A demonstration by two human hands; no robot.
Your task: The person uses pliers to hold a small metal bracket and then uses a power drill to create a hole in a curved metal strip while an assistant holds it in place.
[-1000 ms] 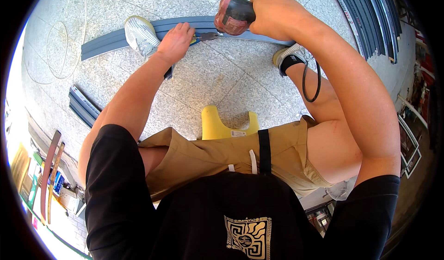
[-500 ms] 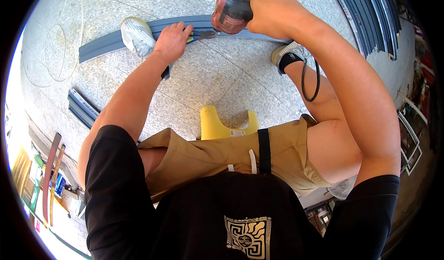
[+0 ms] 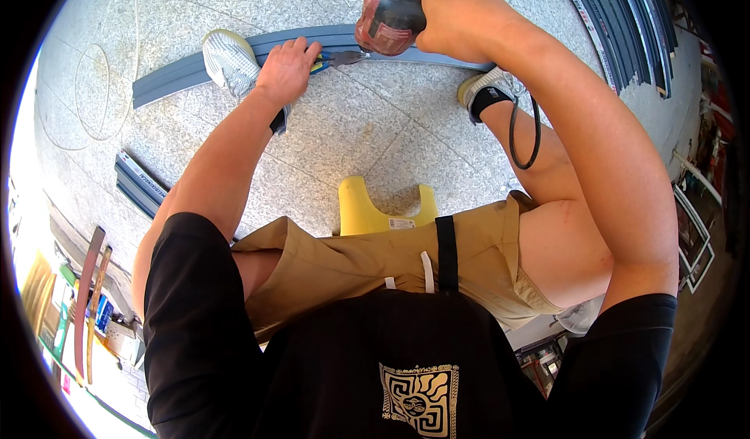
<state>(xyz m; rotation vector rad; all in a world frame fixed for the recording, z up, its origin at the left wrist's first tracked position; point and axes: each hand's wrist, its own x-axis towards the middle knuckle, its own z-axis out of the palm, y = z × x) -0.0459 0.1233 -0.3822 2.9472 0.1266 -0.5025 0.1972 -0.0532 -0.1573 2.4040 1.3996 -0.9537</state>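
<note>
My left hand (image 3: 287, 73) is closed around the handles of a pair of pliers (image 3: 342, 58). Its fingers rest over a long grey profile strip (image 3: 168, 78) lying across the floor, and the plier jaws point right along that strip. In my right hand (image 3: 455, 22) is a red and black power drill (image 3: 391, 22), its body above the strip just beyond the plier tips. The drill's front end and the spot under it are hidden by its body. My left shoe (image 3: 232, 60) stands on the strip; my right shoe (image 3: 486, 90) is by its right end.
A yellow plastic stool (image 3: 359, 212) is under me. More grey profiles (image 3: 613, 25) lie at the far right, and a short bundle (image 3: 139, 181) lies at the left. Thin cable (image 3: 98, 91) loops over the tiled floor. Tools and a white frame (image 3: 694, 240) fill the side edges.
My left hand and the pliers have shifted very slightly left. The drill has moved a hair up and left; both holds are the same.
</note>
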